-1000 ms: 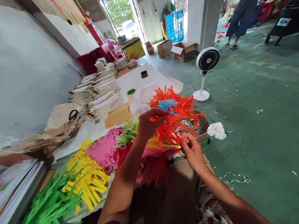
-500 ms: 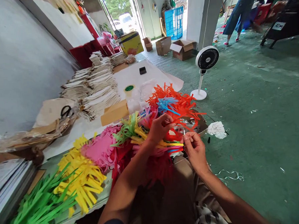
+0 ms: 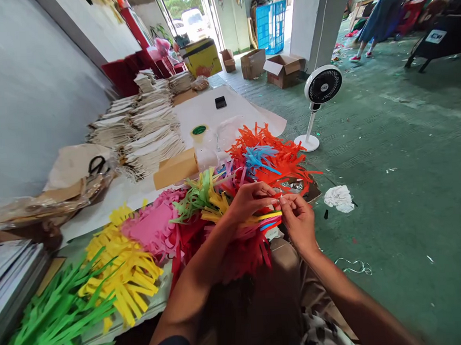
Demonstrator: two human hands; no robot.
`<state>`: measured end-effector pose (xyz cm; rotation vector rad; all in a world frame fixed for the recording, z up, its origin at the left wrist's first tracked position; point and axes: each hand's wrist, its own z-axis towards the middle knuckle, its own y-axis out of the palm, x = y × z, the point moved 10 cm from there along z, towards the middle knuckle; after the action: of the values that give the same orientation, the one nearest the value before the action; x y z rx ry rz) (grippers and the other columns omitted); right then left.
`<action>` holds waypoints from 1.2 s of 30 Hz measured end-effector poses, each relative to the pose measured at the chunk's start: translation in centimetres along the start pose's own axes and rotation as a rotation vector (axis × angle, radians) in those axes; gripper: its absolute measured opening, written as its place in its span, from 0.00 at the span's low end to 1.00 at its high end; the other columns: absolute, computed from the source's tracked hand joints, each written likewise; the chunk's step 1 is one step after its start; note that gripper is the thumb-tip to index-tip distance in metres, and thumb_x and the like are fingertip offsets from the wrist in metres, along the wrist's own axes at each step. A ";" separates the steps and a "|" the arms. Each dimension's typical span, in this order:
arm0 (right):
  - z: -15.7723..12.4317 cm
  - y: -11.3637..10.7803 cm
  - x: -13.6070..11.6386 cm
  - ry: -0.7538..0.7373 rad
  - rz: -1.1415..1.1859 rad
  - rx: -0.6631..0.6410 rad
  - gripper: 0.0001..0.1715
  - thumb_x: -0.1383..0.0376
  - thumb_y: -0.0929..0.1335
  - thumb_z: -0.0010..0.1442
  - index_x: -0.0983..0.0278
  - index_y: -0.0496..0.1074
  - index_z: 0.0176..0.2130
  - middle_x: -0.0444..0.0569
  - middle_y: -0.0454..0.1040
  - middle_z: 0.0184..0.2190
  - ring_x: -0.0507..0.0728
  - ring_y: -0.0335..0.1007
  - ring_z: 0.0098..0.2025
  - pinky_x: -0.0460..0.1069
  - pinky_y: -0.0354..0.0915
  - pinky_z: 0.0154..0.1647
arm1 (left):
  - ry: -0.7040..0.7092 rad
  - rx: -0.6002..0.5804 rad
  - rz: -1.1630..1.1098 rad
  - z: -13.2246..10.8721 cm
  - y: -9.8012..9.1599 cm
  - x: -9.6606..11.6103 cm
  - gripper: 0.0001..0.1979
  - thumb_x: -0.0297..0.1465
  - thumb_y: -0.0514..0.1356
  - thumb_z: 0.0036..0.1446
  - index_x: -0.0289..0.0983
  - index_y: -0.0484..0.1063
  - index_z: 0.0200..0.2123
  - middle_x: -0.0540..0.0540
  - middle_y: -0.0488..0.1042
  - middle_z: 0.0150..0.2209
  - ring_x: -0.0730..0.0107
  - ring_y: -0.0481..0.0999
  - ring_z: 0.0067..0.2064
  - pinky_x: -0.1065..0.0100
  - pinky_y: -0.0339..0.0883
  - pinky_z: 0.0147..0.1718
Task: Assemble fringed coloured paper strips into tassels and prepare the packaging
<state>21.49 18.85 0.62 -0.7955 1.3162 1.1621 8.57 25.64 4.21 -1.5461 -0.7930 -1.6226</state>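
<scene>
My left hand (image 3: 253, 199) and my right hand (image 3: 299, 220) meet over my lap, fingertips touching, both closed in a pinch. A bundle of yellow, blue and pink paper strips (image 3: 270, 221) runs from under my left hand to the fingers of my right, which grip its end. Whatever the left fingertips pinch is too small to make out. Dark red fringed paper (image 3: 242, 257) hangs below my left wrist. Beyond the hands lie orange-red fringe (image 3: 259, 140) and blue strips (image 3: 259, 158); green strips (image 3: 201, 194) lie left of them.
Pink (image 3: 152, 225), yellow (image 3: 123, 271) and green fringed paper (image 3: 60, 310) spreads to the left. Stacked pale bundles (image 3: 151, 130), a tape roll (image 3: 199, 130) and scissors (image 3: 96, 165) lie farther back. A fan (image 3: 322, 85) stands on the floor; a person's legs (image 3: 380, 20) show behind.
My hands have come together: the left fingertips moved right and slightly down to meet the right ones. The view has shifted slightly, and the person behind has moved.
</scene>
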 end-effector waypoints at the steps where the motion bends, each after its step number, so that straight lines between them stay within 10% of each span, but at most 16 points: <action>1: 0.0 0.0 0.1 0.005 0.001 -0.003 0.16 0.50 0.71 0.68 0.60 0.75 0.38 0.44 0.77 0.30 0.54 0.68 0.29 0.49 0.62 0.32 | -0.011 -0.012 -0.021 0.0 0.1 -0.2 0.17 0.40 0.76 0.51 0.34 0.80 0.37 0.45 0.84 0.32 0.67 0.83 0.33 0.69 0.73 0.34; 36: -0.4 0.0 0.8 0.064 -0.031 -0.022 0.18 0.51 0.72 0.67 0.59 0.77 0.49 0.45 0.79 0.30 0.55 0.70 0.30 0.50 0.64 0.32 | -0.128 -0.143 0.007 -0.4 0.2 0.1 0.17 0.42 0.73 0.54 0.35 0.75 0.35 0.47 0.78 0.32 0.72 0.76 0.32 0.72 0.66 0.30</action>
<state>21.31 18.60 -0.22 -0.8729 1.3411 1.1367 8.53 25.21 4.28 -1.7658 -0.7514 -1.6174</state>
